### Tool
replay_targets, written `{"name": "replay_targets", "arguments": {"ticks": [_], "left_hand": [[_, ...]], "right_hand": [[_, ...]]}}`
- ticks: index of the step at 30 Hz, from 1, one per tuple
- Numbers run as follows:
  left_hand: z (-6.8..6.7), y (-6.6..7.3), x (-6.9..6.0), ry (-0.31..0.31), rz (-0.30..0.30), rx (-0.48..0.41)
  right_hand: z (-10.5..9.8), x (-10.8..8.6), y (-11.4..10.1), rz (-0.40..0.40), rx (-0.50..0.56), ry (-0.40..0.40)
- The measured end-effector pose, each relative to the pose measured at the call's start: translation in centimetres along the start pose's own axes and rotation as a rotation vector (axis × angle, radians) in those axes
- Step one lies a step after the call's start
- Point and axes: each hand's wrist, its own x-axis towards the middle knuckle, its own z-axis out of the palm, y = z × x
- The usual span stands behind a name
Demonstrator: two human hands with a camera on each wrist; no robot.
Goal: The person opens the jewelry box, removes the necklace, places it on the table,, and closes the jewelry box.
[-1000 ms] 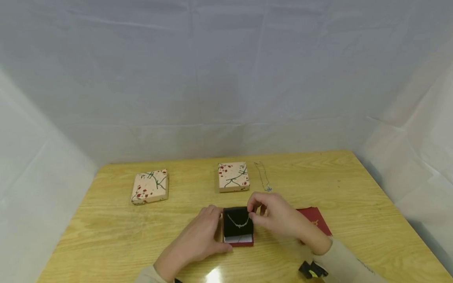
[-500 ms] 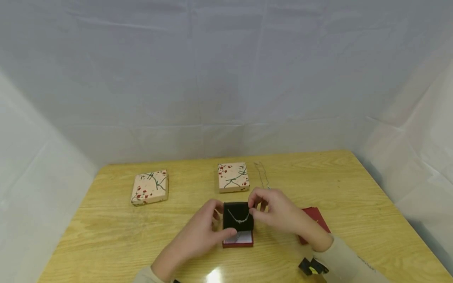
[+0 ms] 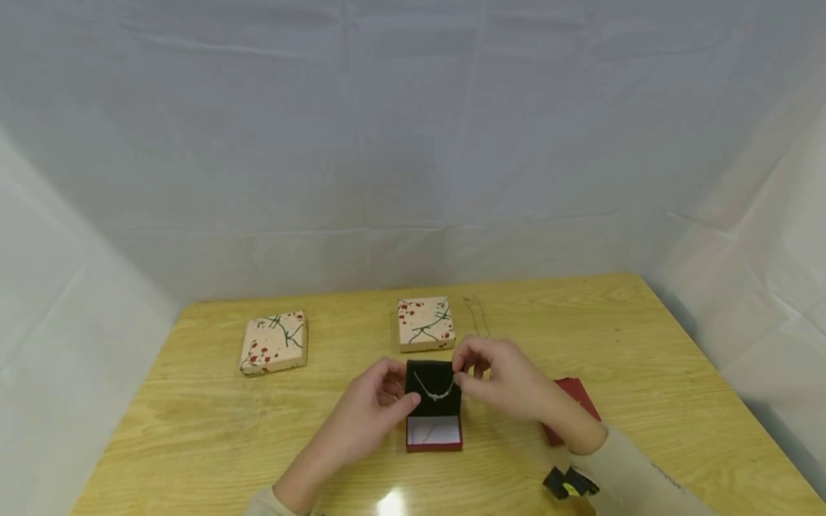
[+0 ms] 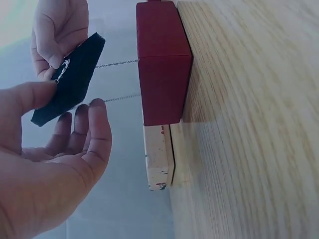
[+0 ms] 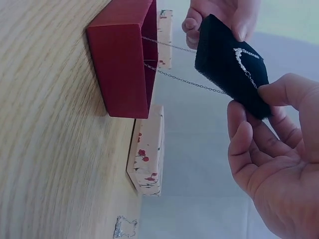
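Note:
A black jewelry pad (image 3: 429, 408) is held tilted up above the open red box (image 3: 435, 448), carrying a silver necklace (image 3: 435, 396) across its face. Two strands of its thin chain run from behind the pad into the box, as both wrist views show. My left hand (image 3: 361, 412) pinches the pad's left side, thumb on the front and fingers behind. At the opposite edge, my right hand (image 3: 506, 380) pinches the pad between thumb and fingers, its thumb beside the chain. White lining shows inside the box in the head view.
Two cream boxes with floral print stand farther back, one at left (image 3: 274, 342) and one in the middle (image 3: 426, 322). Right of the middle one lies another chain necklace (image 3: 477, 315). A flat red piece (image 3: 581, 398) lies partly hidden under my right forearm.
The pad has risen and moved away from me, uncovering more of the red box's inside. My left hand has gone from the box's side to gripping the pad.

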Motion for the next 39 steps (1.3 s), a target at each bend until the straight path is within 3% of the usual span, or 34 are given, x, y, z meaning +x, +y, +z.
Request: {"name": "replay_targets", "arguments": {"ticks": [9, 15, 19, 23, 27, 31, 39], "left_hand": [[0.1, 0.1, 0.1, -0.018, -0.003, -0.124], [0.0, 0.0, 0.1, -0.023, -0.022, -0.186], [0.0, 0.0, 0.2, -0.010, -0.031, -0.211], [-0.1, 0.0, 0.2, -0.002, -0.039, -0.215], [-0.1, 0.0, 0.3, 0.007, -0.052, -0.207], [-0.2, 0.0, 0.3, 0.007, -0.064, -0.211], [-0.3, 0.1, 0.2, -0.017, -0.050, -0.247]], "right_hand": [[0.2, 0.2, 0.3, 0.022, 0.016, 0.022], [0.7, 0.2, 0.5, -0.010, -0.051, 0.062], [1.1, 0.0, 0.7, -0.129, -0.195, 0.142], [1.4, -0.1, 0.9, -0.358, -0.367, 0.223], [1.7, -0.1, 1.0, -0.553, -0.473, 0.244], [2.0, -0.1, 0.8, -0.625, -0.561, 0.231], [2.8, -0.4, 0.9, -0.650, -0.664, 0.221]]}}
